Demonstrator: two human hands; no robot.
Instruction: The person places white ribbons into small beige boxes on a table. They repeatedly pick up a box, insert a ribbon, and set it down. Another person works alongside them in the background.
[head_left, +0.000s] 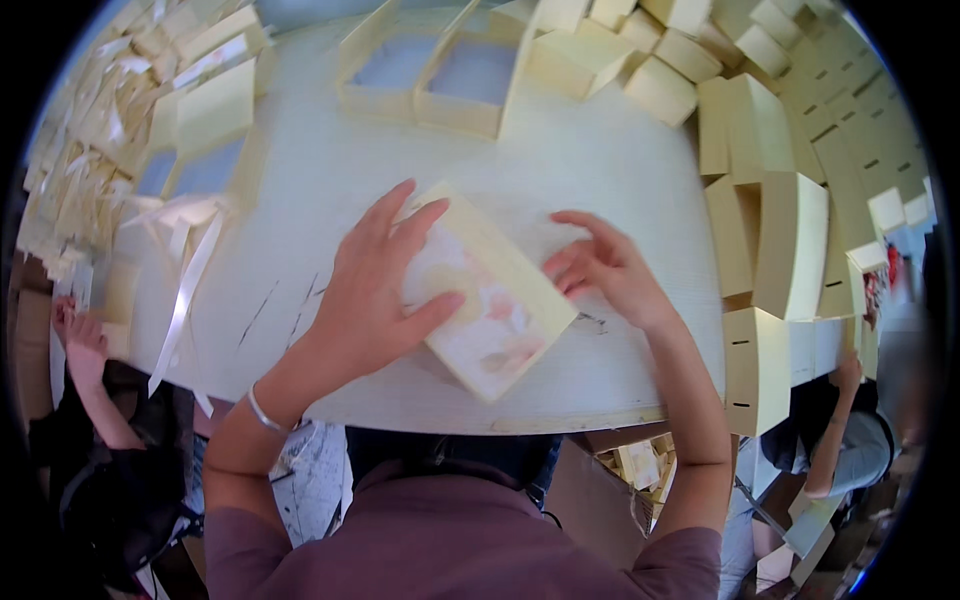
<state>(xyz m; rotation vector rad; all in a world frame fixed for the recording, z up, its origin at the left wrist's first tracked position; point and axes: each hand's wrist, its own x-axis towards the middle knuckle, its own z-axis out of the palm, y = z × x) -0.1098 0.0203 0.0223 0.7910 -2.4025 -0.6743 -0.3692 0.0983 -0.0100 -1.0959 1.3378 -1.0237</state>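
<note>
A pale yellow cardboard box (487,300) with a pink and white floral panel lies at a slant on the table before me. My left hand (380,270) spreads over its left side; the thumb rests on the floral face and the fingers reach toward the far corner. To the right of the box, my right hand (603,268) hovers with fingers apart and loosely bent, slightly blurred. Its fingertips come close to the box's right edge; I cannot tell whether they touch. No object shows in the right hand.
Open two-compartment boxes (435,75) stand at the table's far side, another (205,150) at the left with a white ribbon (187,285) hanging down. Stacked yellow boxes (790,240) line the right. Other people's hands (85,345) appear at both sides. Below the table edge sits a filled carton (610,500).
</note>
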